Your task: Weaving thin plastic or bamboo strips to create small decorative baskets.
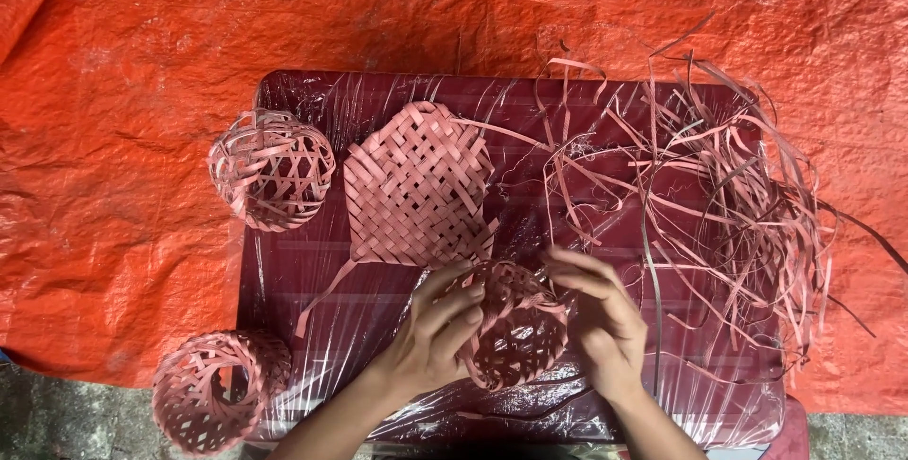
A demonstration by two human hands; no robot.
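Head view: both hands, left [430, 339] and right [598, 316], clasp a half-woven pink basket [514, 325] at the table's [312, 271] near edge, steadying it for weaving, with a flat mat [416, 186] behind and loose strips [728, 195] to its right.

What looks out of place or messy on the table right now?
The loose pink strips lie tangled, spilling over the table's right edge onto the orange tarp. One woven ball overhangs the near left corner.
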